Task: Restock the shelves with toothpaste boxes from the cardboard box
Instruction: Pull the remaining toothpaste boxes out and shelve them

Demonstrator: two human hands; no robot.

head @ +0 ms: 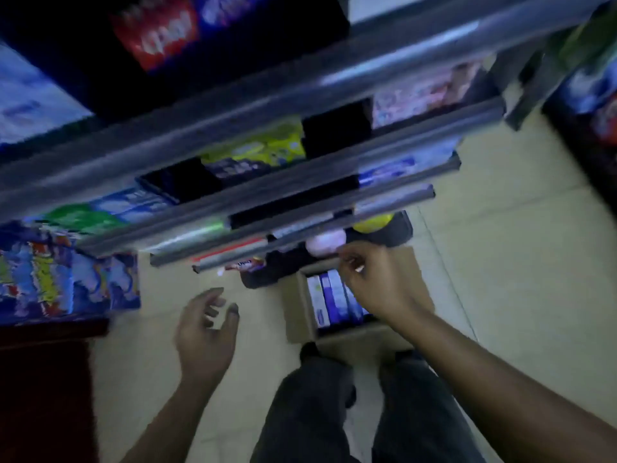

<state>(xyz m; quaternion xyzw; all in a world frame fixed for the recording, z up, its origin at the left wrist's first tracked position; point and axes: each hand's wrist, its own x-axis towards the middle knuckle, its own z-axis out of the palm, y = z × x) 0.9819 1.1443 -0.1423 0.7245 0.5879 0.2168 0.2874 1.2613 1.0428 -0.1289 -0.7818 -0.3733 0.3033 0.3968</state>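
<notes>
The cardboard box (299, 312) sits open on the floor (500, 262) at the foot of the shelves (300, 198), just ahead of the person's feet. Inside, toothpaste boxes (334, 297) stand on edge, blue and white, about four showing, though blur makes the count unsure. The right hand (377, 279) hovers over them, fingers loosely bent, holding nothing. The left hand (207, 329) hangs spread and empty above the floor.

Pale tiled floor (507, 248), dim light
</notes>
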